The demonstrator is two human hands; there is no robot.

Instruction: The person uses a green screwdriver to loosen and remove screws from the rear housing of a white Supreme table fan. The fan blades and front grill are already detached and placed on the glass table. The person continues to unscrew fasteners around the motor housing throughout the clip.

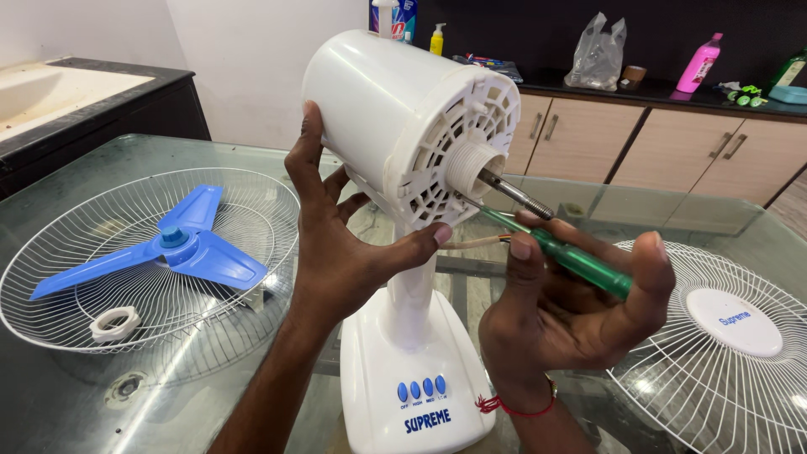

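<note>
1. Left hand (336, 252) grips the white motor housing (387, 109) of a table fan from its rear and underside; fingers (307, 151) spread wide up the back of the housing, thumb pressed at the lower front grille.
2. Right hand (572, 311) holds a green-handled screwdriver (572, 256); fingers curled narrow round the handle, tip aimed at the front of the housing just below the metal shaft (517, 195).
3. Fan stands upright on its white base (420, 378) at the near edge of the glass surface (101, 403); four blue buttons on the base.
4. Left part of the surface: wire guard (76, 319) lying flat, with blue three-blade propeller (181, 248) and a white plastic ring nut (115, 323) resting inside it.
5. Right edge of the surface: second wire guard (714, 378) with a white centre disc.
6. A red thread circles the right wrist.
</note>
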